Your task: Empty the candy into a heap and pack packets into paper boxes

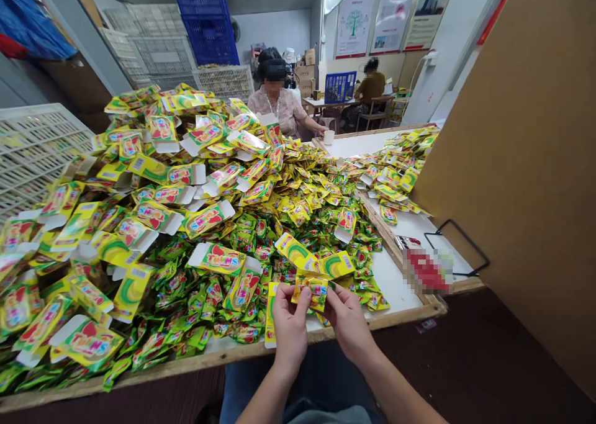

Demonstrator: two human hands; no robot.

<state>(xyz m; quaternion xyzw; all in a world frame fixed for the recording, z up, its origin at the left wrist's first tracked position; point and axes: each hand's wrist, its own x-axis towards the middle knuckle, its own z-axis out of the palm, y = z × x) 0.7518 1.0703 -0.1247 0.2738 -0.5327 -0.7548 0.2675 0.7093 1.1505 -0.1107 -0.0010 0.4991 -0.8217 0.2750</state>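
My left hand (289, 324) and my right hand (347, 321) meet at the table's near edge, both pinching small yellow-green candy sachets (311, 289) between thumb and fingers. A flat yellow carton (270, 312) sticks out under my left hand. Just beyond my fingers lies an open yellow carton (316, 259) with its flaps out. A huge heap of yellow folded cartons (153, 182) and green sachets (242, 287) covers the table to the left and behind.
The white table has a raised wooden rim (410, 312). A brown board (526, 163) leans at the right. A second pile of cartons (395, 169) lies at the back right. A person sits across the table (279, 101); another sits further back. White and blue crates (205, 20) are stacked behind.
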